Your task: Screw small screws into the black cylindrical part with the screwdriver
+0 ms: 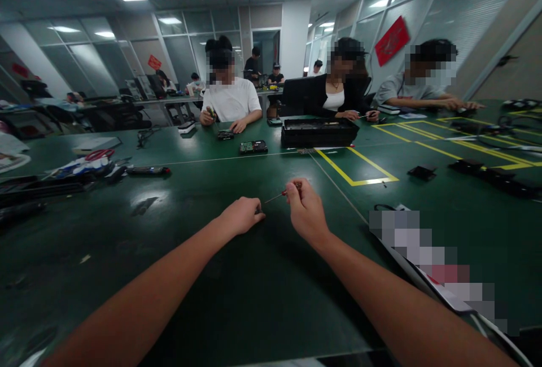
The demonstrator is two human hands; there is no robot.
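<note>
My right hand is closed around the handle of a screwdriver, whose thin metal shaft points left toward my other hand. Just left of the tip, my left hand rests low over the green table with its fingers curled. A small dark thing shows at its fingertips, mostly hidden, and I cannot make out what it is. A small gap seems to lie between the screwdriver tip and the left fingers.
Beyond my hands are a circuit board and a long black tray. A black pen-like tool lies left, near a heap of cables. A partly blurred white item lies right. Several people sit across the green table.
</note>
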